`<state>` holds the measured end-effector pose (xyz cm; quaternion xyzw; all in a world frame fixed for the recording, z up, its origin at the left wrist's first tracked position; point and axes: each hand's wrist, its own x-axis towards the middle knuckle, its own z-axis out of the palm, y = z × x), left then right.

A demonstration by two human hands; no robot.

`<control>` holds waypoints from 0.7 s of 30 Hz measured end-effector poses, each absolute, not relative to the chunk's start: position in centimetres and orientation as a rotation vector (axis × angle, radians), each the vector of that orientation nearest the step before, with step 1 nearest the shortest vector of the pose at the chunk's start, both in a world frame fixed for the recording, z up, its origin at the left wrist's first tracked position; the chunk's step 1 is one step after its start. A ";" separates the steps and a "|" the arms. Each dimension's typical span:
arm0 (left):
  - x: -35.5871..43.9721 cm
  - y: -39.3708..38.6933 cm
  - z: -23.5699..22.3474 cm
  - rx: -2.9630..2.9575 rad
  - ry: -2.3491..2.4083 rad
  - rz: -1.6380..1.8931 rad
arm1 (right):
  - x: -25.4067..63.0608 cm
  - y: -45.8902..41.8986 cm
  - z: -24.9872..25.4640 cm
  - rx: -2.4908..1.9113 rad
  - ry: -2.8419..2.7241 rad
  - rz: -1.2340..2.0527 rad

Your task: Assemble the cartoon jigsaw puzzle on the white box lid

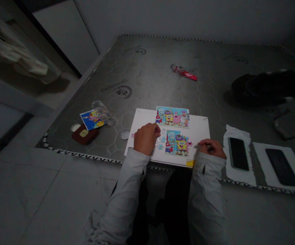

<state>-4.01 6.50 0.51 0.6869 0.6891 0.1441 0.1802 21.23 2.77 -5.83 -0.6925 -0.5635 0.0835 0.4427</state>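
Note:
A partly joined jigsaw puzzle (177,143) of cartoon figures lies on a white board (203,131). Behind it is a picture card (173,116) with a similar scene. My left hand (146,139) is over the board left of the puzzle, fingers curled down and closed; whatever is at their tips is hidden. Loose puzzle pieces (160,147) lie beside that hand, some partly covered by it. My right hand (212,148) rests at the board's right edge, its fingers loosely bent and apart, with nothing seen in them. A pink piece juts from the puzzle's right side towards it.
Two phones (238,153) lie on white paper at the right. To the left are a brown case (85,135), a blue cartoon card (88,119), clear plastic packaging (102,111) and a round lid (124,134). A red wrapper (188,73) and a black bag (269,86) are farther back.

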 end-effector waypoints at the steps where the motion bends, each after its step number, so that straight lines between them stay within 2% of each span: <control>1: -4.0 6.5 0.6 1.933 1.941 0.405 | 21.1 2.8 -5.7 -1.709 -1.386 0.209; 21: -4.1 6.3 0.5 1.928 1.919 0.411 | 20.7 2.8 -5.3 -1.757 -1.391 0.188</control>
